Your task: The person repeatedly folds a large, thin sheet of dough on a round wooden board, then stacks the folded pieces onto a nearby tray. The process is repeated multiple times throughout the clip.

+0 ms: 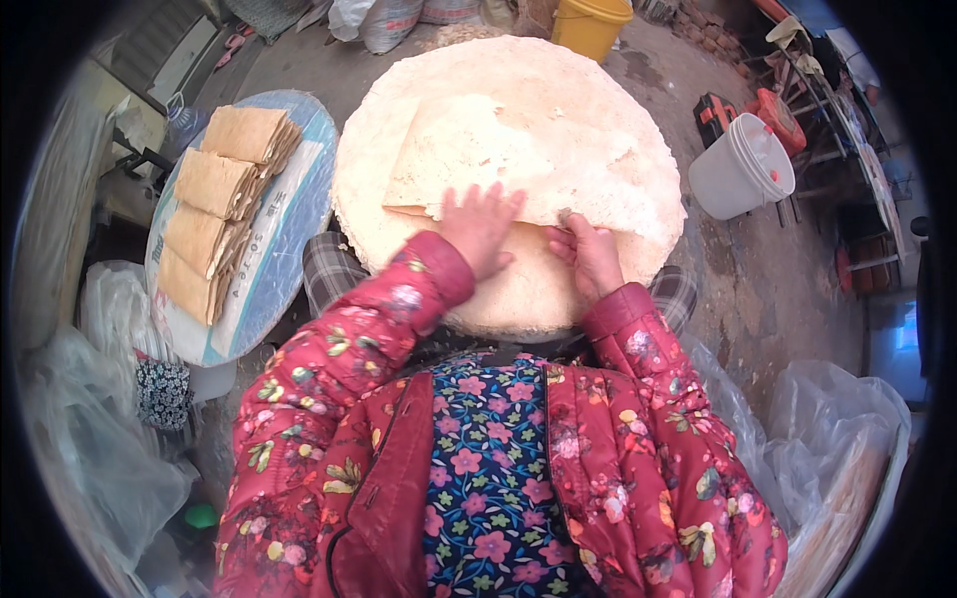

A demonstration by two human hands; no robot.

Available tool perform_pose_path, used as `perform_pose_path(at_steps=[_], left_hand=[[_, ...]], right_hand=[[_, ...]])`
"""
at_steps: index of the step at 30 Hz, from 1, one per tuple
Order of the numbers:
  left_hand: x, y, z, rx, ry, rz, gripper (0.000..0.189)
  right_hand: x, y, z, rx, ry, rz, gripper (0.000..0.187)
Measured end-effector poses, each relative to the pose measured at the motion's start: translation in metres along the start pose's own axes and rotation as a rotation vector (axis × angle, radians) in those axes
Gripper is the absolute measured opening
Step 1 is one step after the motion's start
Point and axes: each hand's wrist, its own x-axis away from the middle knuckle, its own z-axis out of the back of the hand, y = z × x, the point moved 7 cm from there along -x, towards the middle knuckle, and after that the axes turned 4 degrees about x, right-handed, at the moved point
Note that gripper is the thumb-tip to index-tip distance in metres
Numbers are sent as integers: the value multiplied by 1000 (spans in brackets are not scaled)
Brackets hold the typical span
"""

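A large round stack of thin pale flatbread (523, 284) lies in front of me, over my knees. Its top sheet (478, 149) is partly folded, with a near edge running across the middle. My left hand (481, 228) rests on that edge with spread fingers, slightly blurred. At the right, my right hand (587, 250) pinches the same edge between thumb and forefinger. Folded brown flatbreads (217, 185) lie in an overlapping row on a round blue and white board (291, 261) to the left.
A white plastic bucket (736, 172) stands at the right near a black and red toolbox (714, 116). The yellow bucket (591, 26) and filled sacks (389, 22) are beyond the stack. Clear plastic sheeting (112, 456) hangs at the lower left, with more at the lower right (830, 426).
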Motion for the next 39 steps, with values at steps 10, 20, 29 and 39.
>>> perform_pose_path(at_steps=[10, 20, 29, 39], left_hand=[[-13, -21, -21, 311, 304, -68, 49], [17, -68, -10, 1079, 252, -232, 44], [29, -72, -30, 609, 139, -289, 40], [90, -28, -10, 174, 341, -382, 54]], right_hand=[[28, 5, -10, 806, -250, 448, 40], [-17, -56, 83, 1141, -147, 950, 33], [-52, -57, 37, 984, -666, 585, 34], [-43, -45, 53, 1103, -698, 592, 26]])
